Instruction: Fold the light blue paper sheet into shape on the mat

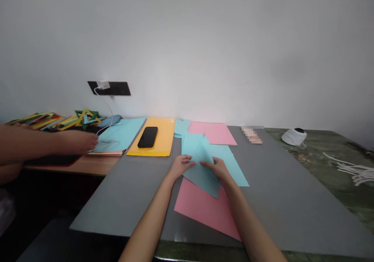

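Observation:
Between my two hands is a light blue sheet of paper (201,174), raised off the table and partly curled over on itself. My left hand (180,167) grips its left edge, thumb on the front face. My right hand (218,167) pinches it at the right, near where the paper bends. A second light blue sheet (235,168) lies flat behind and to the right. Below my hands a pink sheet (201,209) rests at an angle on the grey board (137,199), partly covered by the blue paper and my right forearm.
A black phone (148,137) lies on an orange paper stack (165,141). Beyond my hands is a pink stack (212,131). Another person's hand (84,142) reaches in at left beside blue paper (130,131) and a white cable. A thread cone (294,136) and white cords (358,172) are at right.

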Action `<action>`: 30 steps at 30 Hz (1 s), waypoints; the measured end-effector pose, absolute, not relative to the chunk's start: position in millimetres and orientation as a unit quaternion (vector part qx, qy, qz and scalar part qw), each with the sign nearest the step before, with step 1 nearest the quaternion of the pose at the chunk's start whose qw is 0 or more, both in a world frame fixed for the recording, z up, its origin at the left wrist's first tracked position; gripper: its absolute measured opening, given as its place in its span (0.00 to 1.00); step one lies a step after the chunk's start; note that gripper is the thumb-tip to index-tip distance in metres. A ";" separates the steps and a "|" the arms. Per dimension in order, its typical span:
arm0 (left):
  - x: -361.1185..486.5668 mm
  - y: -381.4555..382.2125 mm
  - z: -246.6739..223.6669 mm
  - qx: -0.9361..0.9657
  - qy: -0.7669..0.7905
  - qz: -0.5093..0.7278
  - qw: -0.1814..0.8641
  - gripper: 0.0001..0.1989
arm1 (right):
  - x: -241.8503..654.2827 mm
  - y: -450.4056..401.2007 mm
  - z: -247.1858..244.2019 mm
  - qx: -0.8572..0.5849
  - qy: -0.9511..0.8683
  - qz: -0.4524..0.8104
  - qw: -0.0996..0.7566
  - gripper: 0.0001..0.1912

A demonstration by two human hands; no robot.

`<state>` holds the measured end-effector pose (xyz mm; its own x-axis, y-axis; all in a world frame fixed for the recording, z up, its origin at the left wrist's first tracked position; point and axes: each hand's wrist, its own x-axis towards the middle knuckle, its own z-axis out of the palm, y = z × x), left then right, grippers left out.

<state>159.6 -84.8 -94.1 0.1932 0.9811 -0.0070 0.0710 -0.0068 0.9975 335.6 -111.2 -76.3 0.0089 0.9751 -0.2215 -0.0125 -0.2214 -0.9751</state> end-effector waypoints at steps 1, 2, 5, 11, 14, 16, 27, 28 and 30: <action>159.5 -84.9 -94.0 0.565 0.467 0.430 0.527 0.22 | 335.5 -111.3 -75.5 -0.555 -0.436 0.550 0.447 0.16; 159.5 -84.8 -94.0 0.567 0.467 0.430 0.526 0.22 | 335.5 -111.5 -74.8 -0.558 -0.436 0.547 0.447 0.16; 159.5 -84.7 -94.6 0.569 0.465 0.431 0.524 0.22 | 335.1 -111.8 -73.5 -0.558 -0.439 0.541 0.450 0.16; 159.7 -85.4 -94.0 0.563 0.468 0.429 0.529 0.22 | 334.7 -111.5 -74.4 -0.557 -0.437 0.544 0.451 0.16; 159.7 -85.8 -93.1 0.565 0.465 0.427 0.531 0.23 | 334.6 -111.8 -74.2 -0.554 -0.435 0.547 0.452 0.16; 160.0 -86.1 -92.5 0.566 0.465 0.426 0.531 0.23 | 334.3 -112.0 -74.0 -0.551 -0.435 0.549 0.454 0.16; 159.0 -91.6 -83.9 0.617 0.435 0.382 0.533 0.17 | 340.0 -114.3 -67.9 -0.497 -0.443 0.608 0.433 0.15; 158.7 -92.7 -82.9 0.622 0.424 0.369 0.545 0.17 | 341.8 -114.5 -66.2 -0.482 -0.439 0.616 0.442 0.16; 158.7 -94.9 -81.1 0.628 0.400 0.348 0.570 0.18 | 346.0 -113.8 -63.9 -0.462 -0.431 0.614 0.473 0.17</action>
<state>158.7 -94.9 -81.1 0.4370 0.8993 -0.0191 0.1059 -0.0304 0.9939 346.0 -113.8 -63.9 -0.1260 0.9791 -0.1596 -0.1815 -0.1809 -0.9666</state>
